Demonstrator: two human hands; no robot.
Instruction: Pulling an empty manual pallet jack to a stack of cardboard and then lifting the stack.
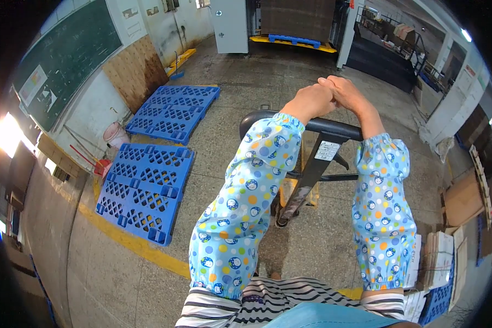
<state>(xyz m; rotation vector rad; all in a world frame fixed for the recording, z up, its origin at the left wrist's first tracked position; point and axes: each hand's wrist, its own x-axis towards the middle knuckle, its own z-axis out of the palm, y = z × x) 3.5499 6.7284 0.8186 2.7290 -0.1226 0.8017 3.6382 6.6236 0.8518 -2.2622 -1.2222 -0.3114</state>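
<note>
Both my arms reach forward in blue sleeve covers dotted with coloured spots. My left hand is curled into a loose fist and holds nothing. My right hand lies against it, its fingers stretched over the left knuckles. Both hands hover just past the black loop handle of a pallet jack, and my wrists rest on or just above its bar; I cannot tell which. The jack's dark tiller slopes down to the concrete floor in front of me.
Two blue plastic pallets lie on the floor to my left, by a yellow floor line. Stacks of flat cardboard sit at the right. A yellow and blue pallet with a load stands far ahead.
</note>
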